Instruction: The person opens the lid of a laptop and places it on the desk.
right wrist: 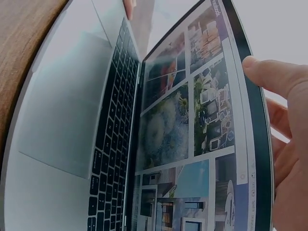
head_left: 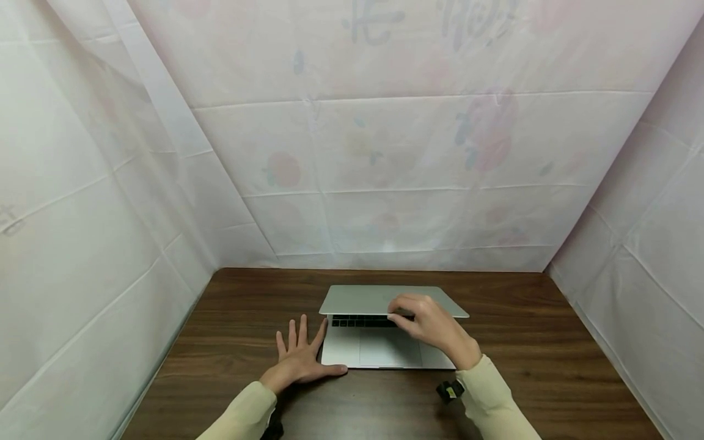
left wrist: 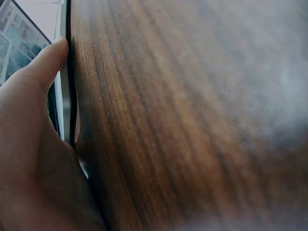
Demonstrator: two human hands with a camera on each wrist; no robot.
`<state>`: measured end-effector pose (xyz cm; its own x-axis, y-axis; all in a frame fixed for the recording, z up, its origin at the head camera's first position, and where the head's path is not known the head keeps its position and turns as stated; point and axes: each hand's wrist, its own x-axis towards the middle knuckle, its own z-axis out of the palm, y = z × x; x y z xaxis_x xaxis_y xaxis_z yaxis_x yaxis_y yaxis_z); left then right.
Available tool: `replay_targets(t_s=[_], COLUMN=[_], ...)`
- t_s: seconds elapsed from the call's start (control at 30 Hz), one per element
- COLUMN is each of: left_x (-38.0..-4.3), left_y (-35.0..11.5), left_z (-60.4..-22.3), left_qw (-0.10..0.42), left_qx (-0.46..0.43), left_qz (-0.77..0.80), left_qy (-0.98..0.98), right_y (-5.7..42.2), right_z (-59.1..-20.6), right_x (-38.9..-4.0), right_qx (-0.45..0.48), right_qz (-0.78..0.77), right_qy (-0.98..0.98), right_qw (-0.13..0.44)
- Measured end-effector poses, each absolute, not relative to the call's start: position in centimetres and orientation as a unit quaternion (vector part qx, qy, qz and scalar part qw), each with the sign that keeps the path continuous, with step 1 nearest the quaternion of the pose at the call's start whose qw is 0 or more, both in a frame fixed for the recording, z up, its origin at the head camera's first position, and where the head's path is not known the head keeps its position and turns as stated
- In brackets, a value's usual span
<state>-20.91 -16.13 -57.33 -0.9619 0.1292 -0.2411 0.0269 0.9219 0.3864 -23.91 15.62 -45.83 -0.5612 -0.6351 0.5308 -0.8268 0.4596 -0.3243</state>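
A silver laptop (head_left: 341, 349) lies on the table with its lid (head_left: 357, 299) partly raised, tilted forward over the black keyboard (right wrist: 113, 120). Lit pictures fill the screen (right wrist: 166, 127) in the right wrist view. My right hand (head_left: 434, 324) pinches the lid's top edge, thumb on the screen side and fingers behind. At the laptop's front left corner, my left hand (head_left: 299, 362) rests with fingers spread. Its index finger lies along the left side and its thumb (left wrist: 48, 60) touches the front edge.
The dark wood table (head_left: 236, 342) reaches back to a white printed sheet (head_left: 385, 153). More white sheets hang on the left (head_left: 66, 232) and right (head_left: 654, 244). A small black device (head_left: 450, 391) sits at the right wrist.
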Motion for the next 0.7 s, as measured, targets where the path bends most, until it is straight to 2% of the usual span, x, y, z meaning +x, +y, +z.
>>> replay_targets(t_s=[0.3, 0.7], left_x=[-20.9, -20.6], left_y=[-16.1, -16.0], left_z=[-57.4, -56.8], left_qw=[0.129, 0.133], left_qx=[0.042, 0.045], left_qz=[0.193, 0.192], left_qy=[0.972, 0.971], right_y=[15.6, 15.9], right_z=[-45.4, -44.6], right_x=[-24.6, -25.3], right_qx=[0.43, 0.407], right_qz=[0.284, 0.294], right_qy=[-0.838, -0.854], right_qw=[0.18, 0.141])
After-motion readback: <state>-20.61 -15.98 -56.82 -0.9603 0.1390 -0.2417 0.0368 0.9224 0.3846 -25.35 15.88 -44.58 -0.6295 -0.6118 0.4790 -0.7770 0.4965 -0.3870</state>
